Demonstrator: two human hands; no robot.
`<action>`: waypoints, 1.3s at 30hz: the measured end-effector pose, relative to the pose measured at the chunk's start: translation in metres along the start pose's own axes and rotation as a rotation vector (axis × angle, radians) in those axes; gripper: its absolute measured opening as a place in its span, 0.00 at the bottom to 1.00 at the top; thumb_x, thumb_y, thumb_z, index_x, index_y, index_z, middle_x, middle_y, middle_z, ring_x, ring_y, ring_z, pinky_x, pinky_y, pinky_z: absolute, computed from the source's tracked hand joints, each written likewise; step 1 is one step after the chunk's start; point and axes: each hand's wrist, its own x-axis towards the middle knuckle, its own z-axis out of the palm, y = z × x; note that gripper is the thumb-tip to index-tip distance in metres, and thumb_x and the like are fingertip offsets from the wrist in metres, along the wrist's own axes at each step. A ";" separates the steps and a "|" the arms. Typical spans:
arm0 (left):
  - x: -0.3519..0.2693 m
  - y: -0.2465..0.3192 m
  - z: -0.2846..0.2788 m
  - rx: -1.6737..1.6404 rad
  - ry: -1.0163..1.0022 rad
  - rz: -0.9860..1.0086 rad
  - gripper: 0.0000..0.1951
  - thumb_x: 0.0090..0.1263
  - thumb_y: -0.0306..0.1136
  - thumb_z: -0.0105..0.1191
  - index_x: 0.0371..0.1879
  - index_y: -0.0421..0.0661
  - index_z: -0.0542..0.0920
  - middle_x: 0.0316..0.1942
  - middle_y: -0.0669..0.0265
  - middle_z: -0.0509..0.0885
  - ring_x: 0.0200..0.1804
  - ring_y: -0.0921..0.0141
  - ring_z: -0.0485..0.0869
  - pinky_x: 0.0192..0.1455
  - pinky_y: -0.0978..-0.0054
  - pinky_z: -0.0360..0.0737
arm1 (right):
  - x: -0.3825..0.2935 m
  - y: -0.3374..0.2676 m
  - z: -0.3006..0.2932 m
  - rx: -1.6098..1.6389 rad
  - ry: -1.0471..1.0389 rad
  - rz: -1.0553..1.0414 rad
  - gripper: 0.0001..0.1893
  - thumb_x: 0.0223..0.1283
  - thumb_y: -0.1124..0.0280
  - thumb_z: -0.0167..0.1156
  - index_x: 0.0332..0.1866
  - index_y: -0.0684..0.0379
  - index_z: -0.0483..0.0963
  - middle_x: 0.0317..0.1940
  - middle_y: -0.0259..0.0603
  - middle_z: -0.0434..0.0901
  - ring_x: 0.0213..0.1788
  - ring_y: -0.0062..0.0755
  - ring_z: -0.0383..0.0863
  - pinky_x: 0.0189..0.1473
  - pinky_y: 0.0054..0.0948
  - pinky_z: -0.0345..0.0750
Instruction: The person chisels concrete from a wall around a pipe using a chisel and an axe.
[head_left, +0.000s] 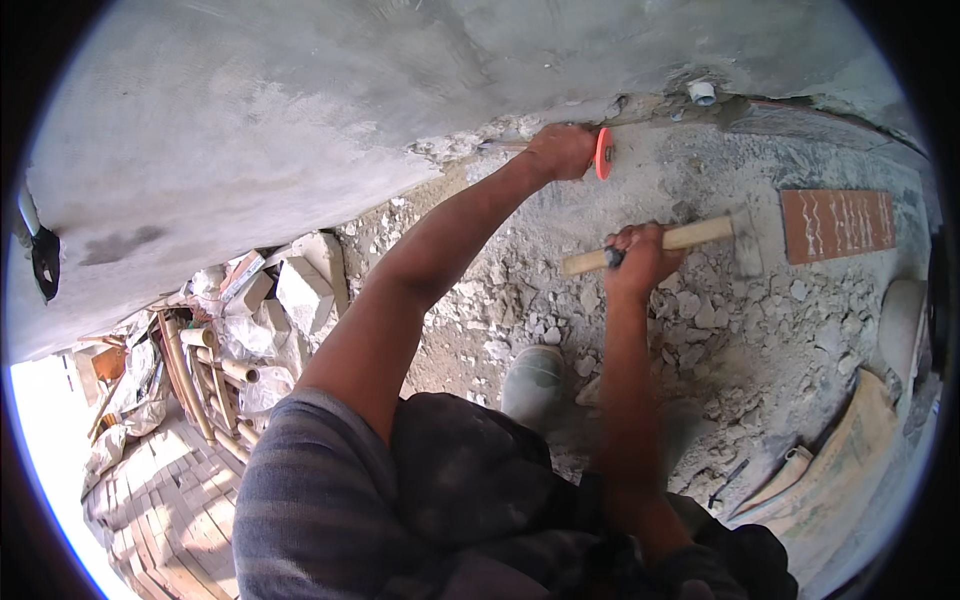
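My left hand (566, 152) grips a chisel with a round orange hand guard (604, 154); its metal shaft (504, 145) points left at the broken lower edge of the grey plastered wall (360, 82). Lower and to the right, my right hand (643, 259) is closed around the wooden handle (697, 232) of a hammer. The hammer's head (747, 244) is blurred and stands clear of the chisel. Crumbled rubble (697, 307) covers the ground under both hands.
A boot (534, 382) stands in the rubble. A brown tile with wavy pale lines (838, 225) lies at the right, below a short pipe stub (703, 94). Broken blocks (304, 292) and bamboo poles (187, 375) are heaped at the left. A sack (832, 457) lies at the lower right.
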 end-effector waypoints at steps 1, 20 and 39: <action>0.000 0.001 -0.002 0.022 -0.008 0.032 0.11 0.60 0.31 0.57 0.41 0.47 0.84 0.45 0.56 0.87 0.49 0.55 0.86 0.50 0.59 0.83 | -0.006 0.007 -0.011 -0.349 -0.323 0.311 0.08 0.64 0.78 0.53 0.44 0.58 0.63 0.18 0.32 0.65 0.16 0.23 0.66 0.19 0.32 0.69; -0.044 -0.016 0.002 -0.089 0.128 0.018 0.15 0.63 0.34 0.57 0.48 0.45 0.80 0.53 0.55 0.81 0.48 0.52 0.84 0.51 0.56 0.83 | -0.006 -0.075 -0.003 -0.284 -0.333 0.062 0.09 0.64 0.79 0.55 0.46 0.59 0.66 0.21 0.34 0.66 0.19 0.26 0.67 0.25 0.33 0.73; -0.041 -0.022 0.004 -0.051 0.141 -0.046 0.16 0.63 0.36 0.58 0.49 0.48 0.79 0.46 0.56 0.85 0.45 0.53 0.86 0.49 0.56 0.82 | -0.057 0.017 0.003 -0.315 -0.225 -0.079 0.08 0.60 0.81 0.49 0.43 0.67 0.62 0.20 0.38 0.69 0.12 0.28 0.69 0.18 0.30 0.70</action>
